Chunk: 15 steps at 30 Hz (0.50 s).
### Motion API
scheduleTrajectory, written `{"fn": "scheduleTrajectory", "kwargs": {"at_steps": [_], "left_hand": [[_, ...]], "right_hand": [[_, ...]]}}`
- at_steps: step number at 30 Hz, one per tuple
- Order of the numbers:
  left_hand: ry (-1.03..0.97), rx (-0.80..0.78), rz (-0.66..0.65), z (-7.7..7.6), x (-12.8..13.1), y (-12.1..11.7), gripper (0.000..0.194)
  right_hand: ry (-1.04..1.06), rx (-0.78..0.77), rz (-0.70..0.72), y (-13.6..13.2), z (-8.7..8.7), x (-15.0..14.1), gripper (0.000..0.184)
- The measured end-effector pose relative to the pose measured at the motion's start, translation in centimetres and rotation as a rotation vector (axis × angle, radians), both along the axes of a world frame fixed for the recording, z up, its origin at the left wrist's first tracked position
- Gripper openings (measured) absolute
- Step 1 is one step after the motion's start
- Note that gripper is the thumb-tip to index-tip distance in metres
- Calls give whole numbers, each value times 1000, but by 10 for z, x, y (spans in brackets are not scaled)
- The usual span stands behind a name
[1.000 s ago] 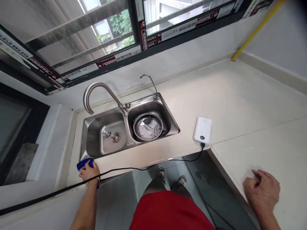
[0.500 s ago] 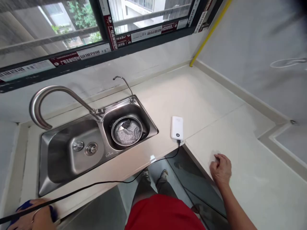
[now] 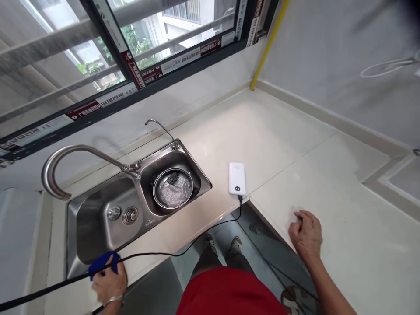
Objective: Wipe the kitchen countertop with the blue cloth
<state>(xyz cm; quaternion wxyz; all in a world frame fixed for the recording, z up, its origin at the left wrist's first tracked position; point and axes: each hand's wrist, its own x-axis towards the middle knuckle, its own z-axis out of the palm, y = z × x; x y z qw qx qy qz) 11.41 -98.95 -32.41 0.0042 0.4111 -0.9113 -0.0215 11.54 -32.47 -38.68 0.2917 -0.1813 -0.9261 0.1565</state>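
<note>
My left hand [image 3: 110,282] clamps the blue cloth [image 3: 101,260] beside the sink [image 3: 153,218]; my empty right hand [image 3: 306,235], thumb apart, perhaps leans for balance.

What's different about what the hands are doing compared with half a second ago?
The left hand has moved the blue cloth rightward, from the front left corner of the sink to along its front edge. Nothing was newly picked up or let go. The right hand still rests curled on the counter; the white device and round pot stayed put.
</note>
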Motion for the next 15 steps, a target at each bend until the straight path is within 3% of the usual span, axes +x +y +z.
{"fn": "scheduleTrajectory", "kwargs": {"at_steps": [3,11,15], "left_hand": [[-39,51,-133,6,-14,36,61],[59,12,-849,0,-84,132,44],[110,35,-1071,-3,-121,175,42]], "right_hand": [[-4,-12,1,0,2,-1,39],[11,-59,2,-3,11,-4,37],[29,-84,29,-2,14,-5,38]]}}
